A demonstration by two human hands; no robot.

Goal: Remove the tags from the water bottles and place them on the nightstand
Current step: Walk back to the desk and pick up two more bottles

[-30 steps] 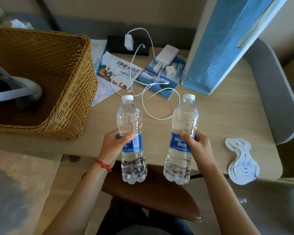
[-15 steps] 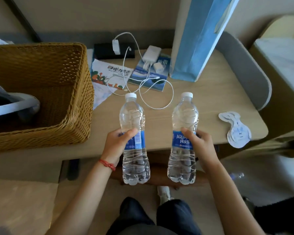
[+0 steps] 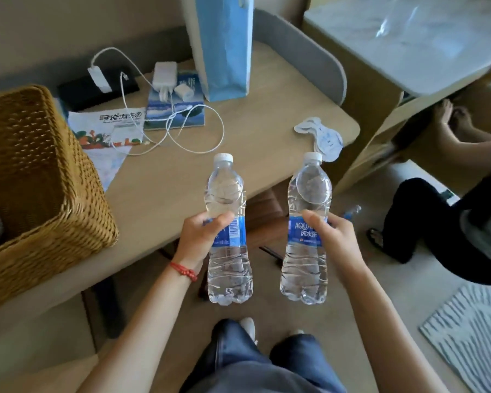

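Observation:
I hold two clear water bottles upright in the air, each with a white cap and a blue label. My left hand (image 3: 201, 236) grips the left bottle (image 3: 228, 194) around its label. My right hand (image 3: 333, 239) grips the right bottle (image 3: 309, 191) the same way. No tag hangs on either neck. A small stack of white tags (image 3: 322, 136) lies on the wooden table (image 3: 159, 188) near its right corner, just behind the right bottle's cap.
A wicker basket (image 3: 40, 194) fills the table's left side. Leaflets, chargers and white cables (image 3: 182, 129) lie at the back, beside a standing blue paper bag (image 3: 227, 43). Another person (image 3: 451, 222) sits at the right below a pale-topped cabinet (image 3: 408, 46).
The view has swung to the right and pulled back from the table. Both bottles stay in my hands, now off the table's front edge and over the floor.

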